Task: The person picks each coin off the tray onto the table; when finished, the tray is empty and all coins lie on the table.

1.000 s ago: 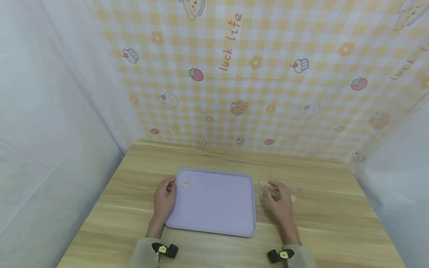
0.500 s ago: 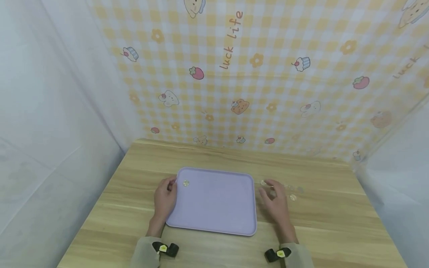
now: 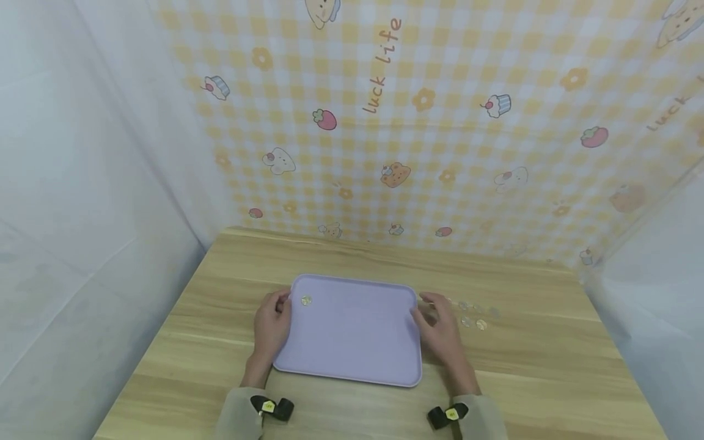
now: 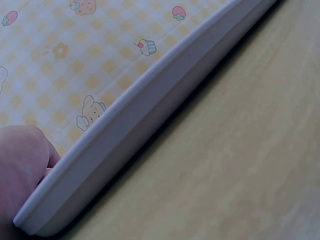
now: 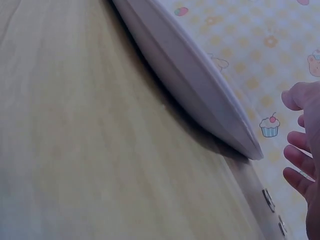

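Note:
A lilac tray (image 3: 352, 330) lies flat on the wooden table. One small round gold coin (image 3: 306, 300) sits in its back left corner. My left hand (image 3: 272, 324) holds the tray's left edge with fingers bent at the rim; its fingertips are partly hidden. Beside the tray's right edge hovers my right hand (image 3: 441, 328), thumb and fingers spread apart and loosely bent. In the right wrist view, my right-hand fingers (image 5: 300, 159) show a gap from the tray, and I see nothing held. Several gold and silver coins (image 3: 481, 324) lie right of that hand.
The wooden table (image 3: 539, 348) extends around the tray. Behind it hangs a yellow checked cloth (image 3: 412, 134) with cartoon prints. White sheets (image 3: 99, 214) close off both sides. Each wrist carries a small black camera (image 3: 283, 410).
My right hand has moved left from above the coins to the tray's right edge, leaving more coins in sight. My left hand and the coin in the tray stay put.

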Available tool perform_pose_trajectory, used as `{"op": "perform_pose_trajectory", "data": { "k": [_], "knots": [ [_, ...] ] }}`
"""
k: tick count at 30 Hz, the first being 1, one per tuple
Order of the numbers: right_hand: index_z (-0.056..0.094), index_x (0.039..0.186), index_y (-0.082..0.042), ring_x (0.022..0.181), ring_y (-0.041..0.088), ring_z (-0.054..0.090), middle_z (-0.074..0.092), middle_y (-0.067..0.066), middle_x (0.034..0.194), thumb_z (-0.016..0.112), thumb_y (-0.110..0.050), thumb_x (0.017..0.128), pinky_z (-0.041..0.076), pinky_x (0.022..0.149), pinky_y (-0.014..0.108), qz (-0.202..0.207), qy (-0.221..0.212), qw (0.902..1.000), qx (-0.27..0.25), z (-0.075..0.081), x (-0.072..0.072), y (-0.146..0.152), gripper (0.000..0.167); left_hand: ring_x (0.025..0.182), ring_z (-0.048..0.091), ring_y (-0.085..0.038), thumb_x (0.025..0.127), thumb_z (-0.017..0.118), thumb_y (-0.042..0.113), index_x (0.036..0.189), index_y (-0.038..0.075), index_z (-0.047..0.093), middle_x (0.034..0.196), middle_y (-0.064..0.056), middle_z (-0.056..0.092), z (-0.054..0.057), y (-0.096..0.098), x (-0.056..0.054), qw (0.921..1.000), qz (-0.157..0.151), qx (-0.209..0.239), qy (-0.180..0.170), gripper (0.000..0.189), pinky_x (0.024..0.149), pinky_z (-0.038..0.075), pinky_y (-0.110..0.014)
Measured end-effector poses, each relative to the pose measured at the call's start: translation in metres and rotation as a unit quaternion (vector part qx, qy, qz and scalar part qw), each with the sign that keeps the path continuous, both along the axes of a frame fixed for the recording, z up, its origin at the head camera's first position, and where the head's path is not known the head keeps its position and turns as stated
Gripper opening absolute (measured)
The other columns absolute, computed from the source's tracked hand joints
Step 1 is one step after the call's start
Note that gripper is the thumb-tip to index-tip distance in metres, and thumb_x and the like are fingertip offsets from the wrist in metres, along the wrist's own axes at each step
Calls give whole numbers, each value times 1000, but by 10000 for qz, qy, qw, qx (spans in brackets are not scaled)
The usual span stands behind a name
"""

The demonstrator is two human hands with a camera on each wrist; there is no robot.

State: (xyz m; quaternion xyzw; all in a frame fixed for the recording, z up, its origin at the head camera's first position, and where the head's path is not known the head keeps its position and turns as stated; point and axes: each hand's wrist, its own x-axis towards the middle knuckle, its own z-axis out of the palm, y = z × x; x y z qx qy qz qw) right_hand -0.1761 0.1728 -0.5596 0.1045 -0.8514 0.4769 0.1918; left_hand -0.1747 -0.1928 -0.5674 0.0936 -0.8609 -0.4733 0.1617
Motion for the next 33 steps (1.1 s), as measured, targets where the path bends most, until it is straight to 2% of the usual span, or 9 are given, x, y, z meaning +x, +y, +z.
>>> {"op": "perform_pose_trajectory", "data": {
  "k": [4, 7, 13, 17, 21, 25, 33],
  "knots": [
    [63, 120, 2, 105, 32, 61, 66, 19, 115, 78, -6, 82, 49, 92, 46, 83, 148, 9996, 215, -2, -4, -5, 42, 82, 57, -17, 97, 59, 11, 116, 3, 68, 97, -8, 65, -1, 0, -1, 10000, 24, -27, 15, 23, 68, 48, -22],
    [62, 120, 4, 104, 32, 62, 66, 21, 115, 78, -7, 82, 50, 91, 48, 161, 174, 9993, 292, -3, -5, -9, 43, 82, 57, -18, 97, 59, 10, 115, 3, 69, 97, -9, 65, -1, 0, -1, 10000, 41, -22, 14, 22, 69, 47, -22],
    [63, 122, -1, 109, 30, 61, 66, 14, 119, 78, -12, 84, 50, 94, 47, 188, 30, 9988, 449, -2, -7, -15, 43, 82, 57, -17, 99, 57, 12, 119, 4, 67, 98, -8, 65, -1, 1, 0, 9999, -8, -32, -134, 24, 67, 48, -22],
    [63, 121, 0, 110, 31, 61, 67, 14, 118, 80, -9, 82, 49, 96, 42, 342, 222, 9983, 416, -2, -9, -22, 43, 83, 58, -17, 100, 57, 13, 120, 5, 67, 99, -8, 65, 0, 1, 0, 9998, -15, -44, -189, 24, 67, 48, -22],
    [64, 119, 1, 106, 30, 61, 67, 15, 115, 80, -7, 80, 49, 92, 40, 420, 389, 9970, 513, -3, -11, -32, 43, 82, 58, -18, 99, 57, 13, 119, 5, 67, 98, -8, 65, 0, 1, 0, 9998, -17, -35, -196, 24, 67, 48, -23],
    [64, 118, 1, 105, 31, 61, 66, 15, 115, 79, -7, 81, 50, 91, 43, 492, 370, 9964, 587, -2, -12, -45, 41, 82, 58, -17, 99, 57, 14, 120, 5, 67, 98, -8, 65, 0, 0, 1, 9998, -5, -14, -196, 24, 67, 48, -23],
    [64, 122, -1, 110, 33, 60, 65, 16, 118, 77, -14, 85, 49, 95, 48, 715, 59, 9957, 585, 3, -14, -70, 41, 83, 58, -17, 99, 56, 14, 120, 5, 67, 99, -8, 64, 1, 0, 0, 9998, -4, 8, -206, 25, 67, 48, -23]
  ]
}}
